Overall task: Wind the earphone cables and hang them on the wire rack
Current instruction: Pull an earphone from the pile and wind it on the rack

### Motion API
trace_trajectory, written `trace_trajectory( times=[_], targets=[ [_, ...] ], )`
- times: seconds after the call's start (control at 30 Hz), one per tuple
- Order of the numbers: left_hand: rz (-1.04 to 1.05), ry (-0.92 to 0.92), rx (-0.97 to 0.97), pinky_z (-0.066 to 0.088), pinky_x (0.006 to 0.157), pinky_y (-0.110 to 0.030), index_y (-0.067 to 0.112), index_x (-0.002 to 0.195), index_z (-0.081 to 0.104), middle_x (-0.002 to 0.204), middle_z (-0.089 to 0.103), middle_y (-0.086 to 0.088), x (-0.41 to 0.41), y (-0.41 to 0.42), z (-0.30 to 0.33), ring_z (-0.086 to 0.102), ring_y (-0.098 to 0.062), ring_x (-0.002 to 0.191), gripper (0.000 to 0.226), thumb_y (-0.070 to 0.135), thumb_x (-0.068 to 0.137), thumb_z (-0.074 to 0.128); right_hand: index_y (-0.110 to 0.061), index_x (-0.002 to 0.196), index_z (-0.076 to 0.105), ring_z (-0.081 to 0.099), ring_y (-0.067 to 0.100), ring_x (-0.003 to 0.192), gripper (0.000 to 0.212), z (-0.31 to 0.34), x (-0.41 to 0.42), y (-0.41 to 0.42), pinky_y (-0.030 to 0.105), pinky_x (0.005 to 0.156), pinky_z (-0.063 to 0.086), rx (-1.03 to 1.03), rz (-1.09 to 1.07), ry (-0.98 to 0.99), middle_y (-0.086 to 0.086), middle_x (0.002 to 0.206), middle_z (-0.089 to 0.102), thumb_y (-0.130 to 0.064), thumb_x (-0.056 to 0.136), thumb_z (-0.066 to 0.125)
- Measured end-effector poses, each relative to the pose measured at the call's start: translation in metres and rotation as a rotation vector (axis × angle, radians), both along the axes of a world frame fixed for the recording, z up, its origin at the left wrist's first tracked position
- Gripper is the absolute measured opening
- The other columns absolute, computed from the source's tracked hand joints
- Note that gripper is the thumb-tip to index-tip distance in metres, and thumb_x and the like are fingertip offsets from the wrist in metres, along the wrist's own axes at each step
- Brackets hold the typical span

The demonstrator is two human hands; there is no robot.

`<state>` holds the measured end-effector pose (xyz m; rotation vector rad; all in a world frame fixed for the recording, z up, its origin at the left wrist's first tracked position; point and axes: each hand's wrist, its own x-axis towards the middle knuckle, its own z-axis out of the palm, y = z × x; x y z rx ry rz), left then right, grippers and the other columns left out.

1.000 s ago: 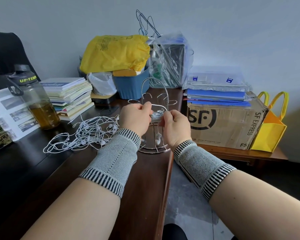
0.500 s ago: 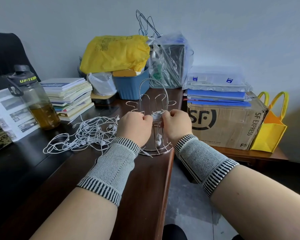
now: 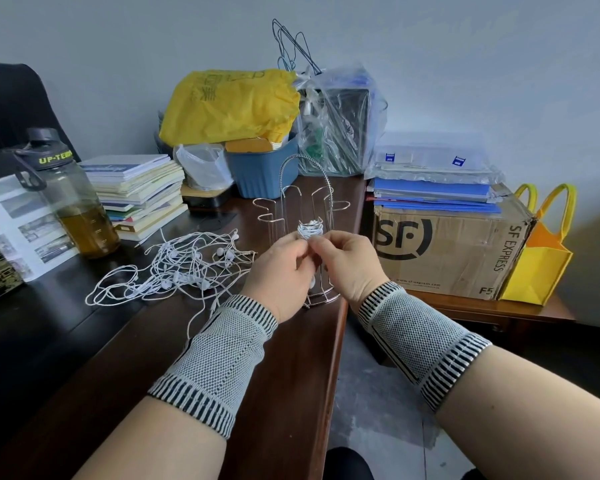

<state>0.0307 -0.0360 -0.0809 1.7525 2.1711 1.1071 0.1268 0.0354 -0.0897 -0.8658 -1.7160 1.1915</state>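
Note:
A wound white earphone bundle (image 3: pixel 310 231) sits at a front arm of the silver wire rack (image 3: pixel 300 206), which stands near the desk's right edge. My left hand (image 3: pixel 280 271) and my right hand (image 3: pixel 349 263) meet just below the bundle, and their fingertips pinch its cable. Whether the bundle hangs on the arm by itself is hidden by my fingers. An earbud (image 3: pixel 312 281) dangles between my hands. A tangled heap of several white earphones (image 3: pixel 184 268) lies on the desk to the left of my left hand.
A dark water bottle (image 3: pixel 68 199) and a stack of books (image 3: pixel 142 192) stand at the left. A blue bin (image 3: pixel 260 171) with a yellow bag sits behind the rack. The desk edge (image 3: pixel 340 327) drops off beside the rack, with a cardboard box (image 3: pixel 444 251) and a yellow tote (image 3: pixel 537 258) beyond.
Both hands have drawn closer together in front of the rack, and the bundle now shows above my fingertips. The view has shifted slightly.

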Motion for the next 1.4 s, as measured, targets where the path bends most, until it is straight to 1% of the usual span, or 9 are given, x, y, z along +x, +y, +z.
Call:
trace_trajectory(
  times=[0.1,0.2,0.3,0.4,0.6,0.73,1.1,1.3,1.4],
  targets=[
    [0.0,0.018,-0.023,0.041,0.093,-0.022,0.014,0.119,0.068,0.137,0.054,0.012,0.002,0.001,-0.001,0.058,-0.016,0.113,0.028,0.022,0.099,0.05,-0.012,0.062,0.064,0.042,-0.001,0.039,0.029,0.004,0.0,-0.001,0.015,0.046,0.036,-0.043,0.03,0.011,-0.01,0.046,0.051,-0.023,0.089,0.064],
    [0.035,0.048,-0.031,0.039,0.091,-0.019,0.01,0.114,0.07,0.142,0.049,0.011,0.003,0.001,-0.004,0.056,-0.018,0.117,0.027,0.023,0.098,0.053,-0.003,0.073,0.069,0.046,0.001,0.041,0.022,0.006,0.0,-0.001,0.018,0.047,0.039,-0.075,0.036,-0.005,-0.002,0.055,0.058,-0.02,0.087,0.066],
    [0.071,0.059,0.02,0.046,0.075,-0.022,0.014,0.089,0.075,0.11,0.067,0.012,0.0,-0.001,-0.006,0.063,-0.012,0.086,0.022,0.022,0.096,0.056,-0.013,0.068,0.067,0.048,0.002,0.045,0.02,0.006,0.0,0.002,0.021,0.052,0.041,-0.015,-0.035,-0.07,-0.007,0.055,0.058,-0.017,0.087,0.063],
    [0.112,0.057,0.011,0.044,0.056,-0.028,0.018,0.074,0.07,0.063,0.063,0.004,-0.008,-0.006,-0.005,0.052,-0.01,0.052,0.027,0.025,0.096,0.057,-0.017,0.068,0.065,0.05,0.003,0.051,0.019,0.002,0.0,0.003,0.025,0.057,0.043,0.07,-0.092,-0.108,-0.01,0.057,0.058,-0.02,0.087,0.062],
    [0.132,-0.004,0.037,0.052,0.072,-0.03,0.023,0.08,0.07,0.069,0.07,0.007,-0.017,-0.013,0.0,0.066,-0.01,0.072,0.022,0.033,0.094,0.057,-0.022,0.075,0.06,0.065,0.015,0.071,0.012,-0.007,-0.001,0.0,0.035,0.076,0.056,0.091,-0.133,-0.023,-0.003,0.073,0.067,-0.017,0.085,0.066],
    [0.105,-0.121,0.096,0.051,0.063,-0.026,0.023,0.077,0.07,0.066,0.068,0.007,-0.018,-0.01,0.002,0.062,-0.005,0.059,0.02,0.032,0.093,0.061,-0.023,0.075,0.055,0.064,0.029,0.068,0.022,-0.008,0.003,-0.001,0.032,0.06,0.056,0.102,-0.058,0.038,0.004,0.074,0.064,-0.007,0.09,0.059],
    [0.022,-0.077,0.139,0.035,0.053,-0.011,0.024,0.071,0.071,0.05,0.057,0.024,-0.008,0.002,0.022,0.051,0.004,0.053,0.023,0.029,0.091,0.061,-0.015,0.073,0.072,0.051,-0.002,0.046,0.023,-0.006,0.008,-0.004,0.013,0.052,0.045,0.015,0.009,0.09,-0.003,0.061,0.064,0.001,0.084,0.06],
    [-0.022,-0.131,0.15,0.039,0.055,-0.02,0.027,0.07,0.07,0.049,0.056,0.018,-0.009,0.006,0.024,0.05,0.001,0.05,0.023,0.03,0.091,0.063,-0.002,0.081,0.067,0.057,0.008,0.055,0.009,-0.008,0.008,-0.004,0.017,0.053,0.05,0.03,-0.029,0.163,0.015,0.074,0.066,-0.008,0.088,0.065],
    [-0.026,-0.2,0.159,0.04,0.056,-0.023,0.025,0.068,0.067,0.045,0.053,0.017,-0.012,0.007,0.024,0.047,-0.001,0.046,0.024,0.032,0.091,0.064,-0.014,0.077,0.065,0.068,0.025,0.071,0.013,-0.011,0.006,-0.002,0.025,0.065,0.055,0.067,-0.088,0.177,0.016,0.082,0.071,-0.012,0.089,0.065]
  ],
)
